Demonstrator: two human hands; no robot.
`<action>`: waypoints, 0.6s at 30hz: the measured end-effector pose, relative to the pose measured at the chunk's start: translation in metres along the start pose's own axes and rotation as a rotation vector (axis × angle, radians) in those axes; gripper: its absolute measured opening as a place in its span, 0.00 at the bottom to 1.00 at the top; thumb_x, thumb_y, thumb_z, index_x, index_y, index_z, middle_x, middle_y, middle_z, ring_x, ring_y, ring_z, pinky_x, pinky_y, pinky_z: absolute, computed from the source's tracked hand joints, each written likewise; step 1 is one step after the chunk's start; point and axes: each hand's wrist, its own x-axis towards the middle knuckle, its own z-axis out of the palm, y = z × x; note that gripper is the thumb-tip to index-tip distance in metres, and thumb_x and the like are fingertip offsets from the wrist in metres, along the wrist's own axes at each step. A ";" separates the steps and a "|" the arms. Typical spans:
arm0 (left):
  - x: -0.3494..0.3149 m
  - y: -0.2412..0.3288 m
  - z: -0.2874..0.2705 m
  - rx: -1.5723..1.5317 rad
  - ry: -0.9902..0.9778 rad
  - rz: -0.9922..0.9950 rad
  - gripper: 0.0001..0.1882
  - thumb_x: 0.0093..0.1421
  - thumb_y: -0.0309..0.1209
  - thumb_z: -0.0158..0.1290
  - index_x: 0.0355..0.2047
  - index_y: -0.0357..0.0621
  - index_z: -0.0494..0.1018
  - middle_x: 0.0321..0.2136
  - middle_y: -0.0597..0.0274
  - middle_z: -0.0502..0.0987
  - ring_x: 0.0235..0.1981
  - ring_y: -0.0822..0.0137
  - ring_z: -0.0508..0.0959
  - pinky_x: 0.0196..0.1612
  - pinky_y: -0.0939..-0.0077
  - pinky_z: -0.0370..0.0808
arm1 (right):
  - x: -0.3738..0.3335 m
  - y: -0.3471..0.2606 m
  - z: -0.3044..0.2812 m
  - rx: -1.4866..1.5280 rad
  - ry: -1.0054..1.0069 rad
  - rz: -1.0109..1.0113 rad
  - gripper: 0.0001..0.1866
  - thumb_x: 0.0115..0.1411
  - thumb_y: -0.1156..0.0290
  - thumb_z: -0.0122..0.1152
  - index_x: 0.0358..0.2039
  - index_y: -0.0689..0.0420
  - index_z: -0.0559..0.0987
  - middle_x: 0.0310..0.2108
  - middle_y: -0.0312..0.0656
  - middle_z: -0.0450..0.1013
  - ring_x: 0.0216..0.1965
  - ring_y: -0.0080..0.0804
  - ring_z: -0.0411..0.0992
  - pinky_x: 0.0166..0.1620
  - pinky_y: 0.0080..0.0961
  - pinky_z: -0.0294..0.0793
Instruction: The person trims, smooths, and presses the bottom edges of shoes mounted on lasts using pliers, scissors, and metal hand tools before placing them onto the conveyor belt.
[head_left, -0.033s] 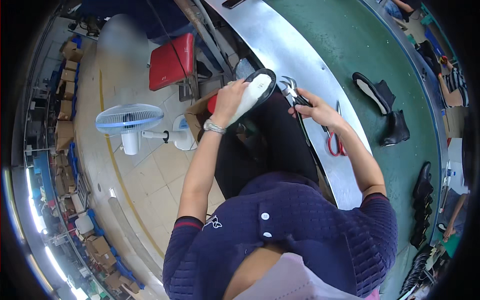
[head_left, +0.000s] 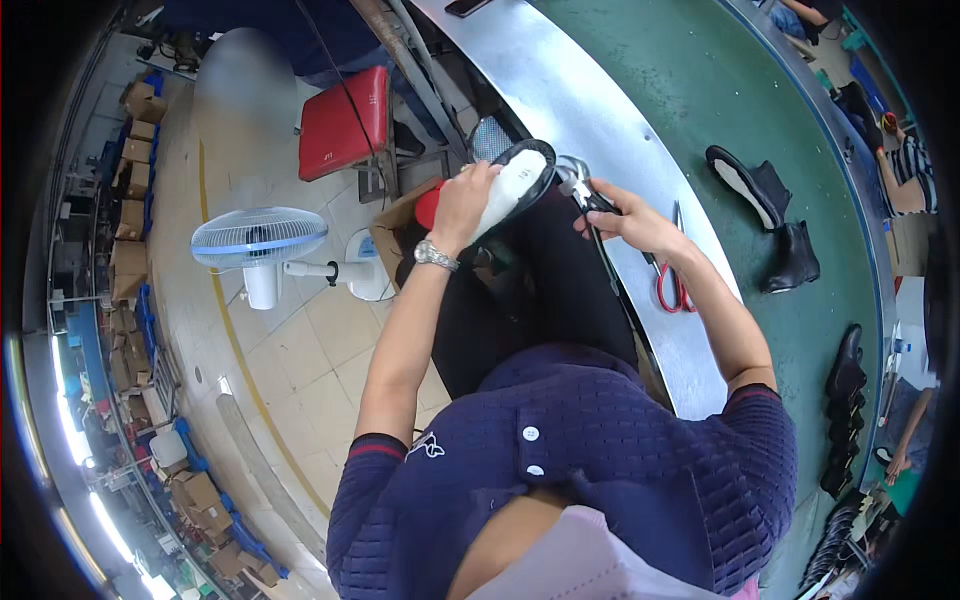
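My left hand (head_left: pixel 463 208) is wrapped around a black shoe (head_left: pixel 545 150), its white bottom (head_left: pixel 515 188) turned up toward me. The shoe is held above my lap, its rounded end pointing to the upper right. In my right hand (head_left: pixel 635 222) is a pair of pincers (head_left: pixel 576 182) with a curved metal head and dark handles. The pincers' jaws touch or nearly touch the shoe's dark rim; whether they grip it I cannot tell. Red-handled scissors (head_left: pixel 673 290) lie on the metal ledge (head_left: pixel 610 125), just beyond my right wrist.
Two black boots (head_left: pixel 765 195) (head_left: pixel 795 258) lie on the green surface (head_left: pixel 720 110) at right, with a row of dark shoes (head_left: pixel 845 400) farther along. A white-blue fan (head_left: pixel 258 240) and a red stool (head_left: pixel 345 125) stand at left. A cardboard box (head_left: pixel 398 225) is beside my knees.
The shoe has shifted slightly right, toward the pincers. The pincers' jaws now look closer together and meet the shoe's rim.
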 end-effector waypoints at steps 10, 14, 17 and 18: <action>-0.020 -0.022 0.005 -0.563 -0.124 -0.273 0.33 0.52 0.40 0.58 0.52 0.29 0.63 0.31 0.47 0.78 0.31 0.70 0.77 0.38 0.77 0.71 | 0.050 -0.040 0.027 -0.395 -0.331 0.015 0.30 0.60 0.73 0.49 0.62 0.60 0.52 0.38 0.44 0.71 0.39 0.28 0.71 0.41 0.24 0.72; -0.058 0.029 0.009 -0.018 -0.028 -0.017 0.57 0.38 0.37 0.67 0.59 0.24 0.43 0.47 0.41 0.68 0.47 0.51 0.69 0.53 0.65 0.63 | 0.040 -0.078 0.033 -0.672 -0.399 0.114 0.29 0.58 0.71 0.50 0.60 0.59 0.55 0.30 0.45 0.72 0.28 0.29 0.72 0.32 0.29 0.73; -0.062 0.038 0.022 0.065 0.136 -0.054 0.50 0.36 0.35 0.67 0.57 0.29 0.53 0.46 0.45 0.69 0.49 0.51 0.68 0.54 0.63 0.60 | 0.026 -0.058 0.041 -0.839 -0.199 -0.038 0.28 0.60 0.68 0.49 0.59 0.58 0.55 0.22 0.51 0.72 0.23 0.39 0.74 0.29 0.33 0.72; -0.060 0.041 0.022 0.072 0.155 -0.032 0.47 0.36 0.35 0.67 0.55 0.30 0.56 0.45 0.46 0.70 0.49 0.51 0.68 0.53 0.63 0.61 | 0.028 -0.031 0.038 -0.864 -0.108 -0.241 0.27 0.60 0.68 0.49 0.59 0.57 0.56 0.23 0.54 0.72 0.24 0.45 0.73 0.30 0.37 0.71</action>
